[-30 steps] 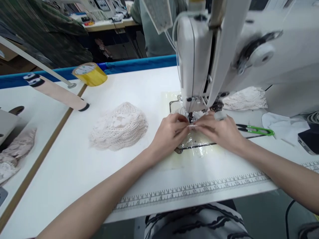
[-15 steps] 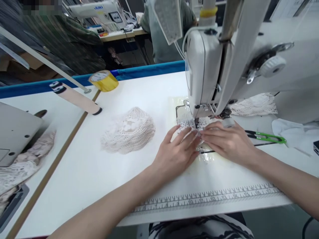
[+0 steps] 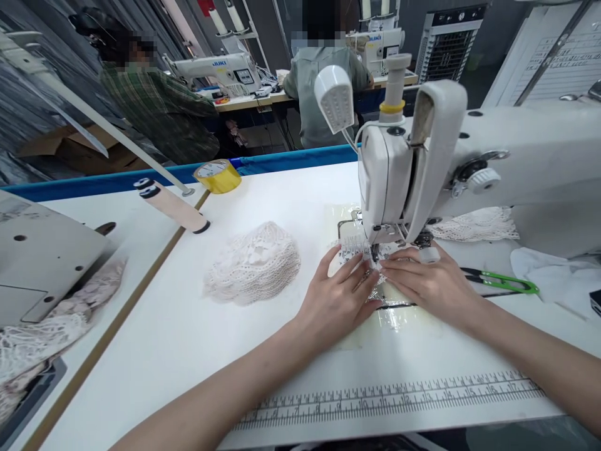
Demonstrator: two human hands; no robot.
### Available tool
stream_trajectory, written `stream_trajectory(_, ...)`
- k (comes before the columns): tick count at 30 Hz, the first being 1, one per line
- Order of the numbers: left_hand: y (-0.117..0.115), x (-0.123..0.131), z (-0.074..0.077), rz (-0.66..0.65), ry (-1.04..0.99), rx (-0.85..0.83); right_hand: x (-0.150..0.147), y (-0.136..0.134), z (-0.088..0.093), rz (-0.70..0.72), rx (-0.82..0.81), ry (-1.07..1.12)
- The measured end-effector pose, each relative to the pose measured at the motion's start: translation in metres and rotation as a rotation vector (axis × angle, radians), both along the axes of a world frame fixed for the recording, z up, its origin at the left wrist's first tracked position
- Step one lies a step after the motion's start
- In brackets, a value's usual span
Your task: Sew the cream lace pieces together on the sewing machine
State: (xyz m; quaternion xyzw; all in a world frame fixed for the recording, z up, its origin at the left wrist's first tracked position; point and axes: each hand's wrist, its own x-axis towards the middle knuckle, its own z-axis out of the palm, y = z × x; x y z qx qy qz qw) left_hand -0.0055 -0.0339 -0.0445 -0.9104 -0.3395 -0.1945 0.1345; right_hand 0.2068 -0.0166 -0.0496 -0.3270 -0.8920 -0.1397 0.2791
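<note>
A small piece of white lace (image 3: pixel 352 248) lies under the presser foot of the sewing machine (image 3: pixel 385 181). My left hand (image 3: pixel 335 291) rests on it just left of the needle, fingers spread and palm down, pressing the lace flat. From the right, my right hand (image 3: pixel 429 279) reaches in with its fingers close together, the tips on the lace edge beside the foot. Its thumb is hidden, and part of the lace is covered by both hands. Left of my left hand sits a heap of cream lace pieces (image 3: pixel 256 266).
Green thread snips (image 3: pixel 509 283) and white cloth (image 3: pixel 539 266) lie right of my right hand. More lace (image 3: pixel 476 224) is behind the needle. A thread cone (image 3: pixel 176 208) and yellow tape roll (image 3: pixel 218 178) stand left. A printed ruler (image 3: pixel 385 401) runs along the front. Two people sit beyond.
The head view has tilted up, so more of the room and the machine top shows. Both hands stay at the needle on the lace, with little visible movement.
</note>
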Motion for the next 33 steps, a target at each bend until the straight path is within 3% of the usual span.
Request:
stream_trajectory(7,0.006,-0.001,-0.001,0.033,0.011,0.001,-0.003,0.000,0.000,-0.080,0.028,-0.033)
stream_trajectory(15,-0.006,-0.002,-0.001,0.005,-0.023,0.013,-0.003,-0.011,0.002,-0.051,0.042,-0.074)
stream_trajectory(33,0.004,0.000,-0.001,-0.009,-0.057,-0.043,0.000,-0.003,-0.002,-0.116,0.049,-0.148)
